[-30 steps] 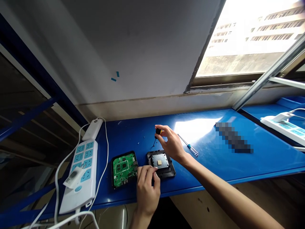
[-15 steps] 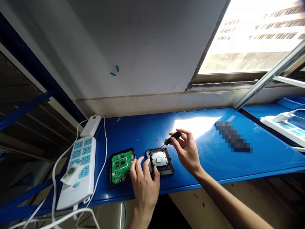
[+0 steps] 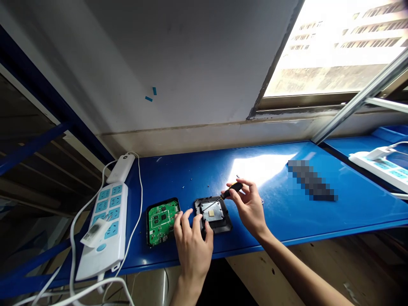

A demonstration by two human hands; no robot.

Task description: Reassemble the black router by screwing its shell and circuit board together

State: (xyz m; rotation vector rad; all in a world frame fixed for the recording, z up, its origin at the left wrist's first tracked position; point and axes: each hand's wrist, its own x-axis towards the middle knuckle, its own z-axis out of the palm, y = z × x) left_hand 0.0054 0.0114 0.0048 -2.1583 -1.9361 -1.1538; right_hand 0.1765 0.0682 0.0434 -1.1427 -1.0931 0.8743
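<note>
My right hand (image 3: 250,208) grips a small screwdriver (image 3: 234,189) with a black and yellow handle. Its thin shaft slants down-left over the metal plate (image 3: 217,211) of a square black casing (image 3: 226,226); whether the tip touches cannot be made out. On the plate sits a small beige pad (image 3: 211,213). My left hand (image 3: 194,240) has its fingers spread, thumb and forefinger at the casing's near-left corner, the other fingertips by the right edge of a green circuit board (image 3: 164,221). That board lies in a black shell.
Tiny screws (image 3: 208,185) lie behind the casing on the blue table (image 3: 280,221). A white power strip (image 3: 123,238) with cables stands at the left. To the right is a blurred dark strip (image 3: 310,180); another power strip (image 3: 382,165) lies at the far right.
The screwdriver's shaft has shifted from the casing's far edge to over the metal plate, and my right hand has lowered slightly. My left hand has stayed nearly still.
</note>
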